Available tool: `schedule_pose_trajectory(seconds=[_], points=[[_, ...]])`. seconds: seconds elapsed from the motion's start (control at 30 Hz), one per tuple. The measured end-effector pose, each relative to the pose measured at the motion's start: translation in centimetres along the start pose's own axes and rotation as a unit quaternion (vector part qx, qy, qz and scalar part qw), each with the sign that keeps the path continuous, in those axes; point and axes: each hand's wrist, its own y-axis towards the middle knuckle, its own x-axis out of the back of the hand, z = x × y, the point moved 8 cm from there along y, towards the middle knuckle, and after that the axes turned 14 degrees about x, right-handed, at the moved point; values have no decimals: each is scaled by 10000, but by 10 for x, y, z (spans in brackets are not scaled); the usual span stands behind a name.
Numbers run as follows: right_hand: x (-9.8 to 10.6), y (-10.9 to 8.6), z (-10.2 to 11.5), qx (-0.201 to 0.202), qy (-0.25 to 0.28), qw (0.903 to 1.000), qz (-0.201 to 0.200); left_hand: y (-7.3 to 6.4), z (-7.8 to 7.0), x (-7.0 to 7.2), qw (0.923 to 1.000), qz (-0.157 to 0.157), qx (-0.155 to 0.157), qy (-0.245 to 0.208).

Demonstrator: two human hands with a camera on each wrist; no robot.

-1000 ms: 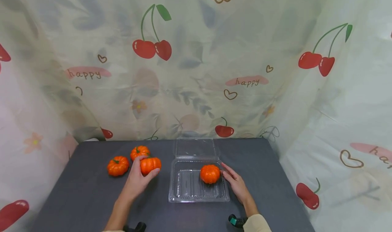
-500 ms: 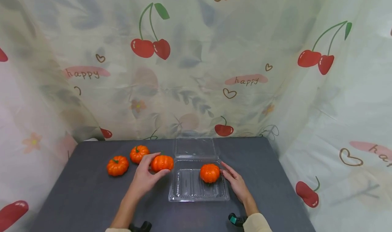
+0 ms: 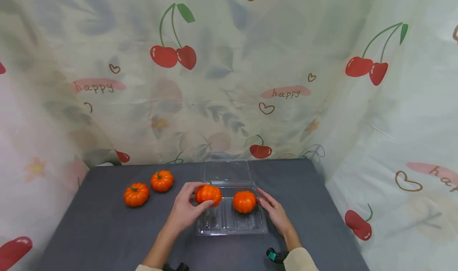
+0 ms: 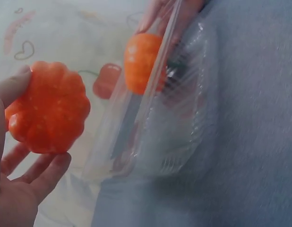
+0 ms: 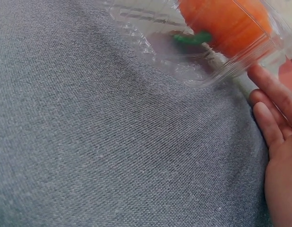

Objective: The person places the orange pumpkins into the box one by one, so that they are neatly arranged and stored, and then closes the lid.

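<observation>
My left hand (image 3: 187, 207) grips a small orange pumpkin (image 3: 209, 195) between thumb and fingers, held over the left part of a clear plastic clamshell box (image 3: 226, 223). In the left wrist view this pumpkin (image 4: 51, 109) shows its ribbed side, and the box wall (image 4: 150, 123) stands apart from it. A second pumpkin (image 3: 245, 202) lies in the right half of the box; its green stem (image 5: 193, 38) shows low down through the plastic in the right wrist view. Along the box's right side, my right hand (image 3: 277, 215) rests with fairly straight fingers, fingertips right at the wall.
Two more pumpkins, one in front (image 3: 136, 194) and one behind (image 3: 162, 180), sit on the dark grey table (image 3: 107, 231) to the left. The box's clear lid (image 3: 227, 171) lies folded back toward the printed curtain (image 3: 222, 84) behind the table.
My left hand has carried its pumpkin rightward, from beside the loose pumpkins to over the box. My right hand has stayed at the box's right side.
</observation>
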Motion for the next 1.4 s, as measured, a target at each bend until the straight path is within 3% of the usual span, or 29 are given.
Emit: schedule_pose_trajectory(seconds=[0.13,0.37,0.6,0.87,1.1,1.4], points=[[0,1,1,11,8,10000,35,-3,-3,-13,9996,122,109,-244],[-1,0,1,-36,56,10000,30,-10,-6,-39,9995,270,179,18],[0,-1,1,-29,-8,10000,14,-19,-2,-61,9982,482,301,-196],[0,-1,1,-53,-2,10000,-34,-26,-1,-81,9969,649,232,-384],[1,-1,0,-36,-5,10000,-70,-25,5,-90,9953,700,337,-574],[-2,-1,2,7,-42,10000,-37,-30,4,-99,9951,933,-15,-316]])
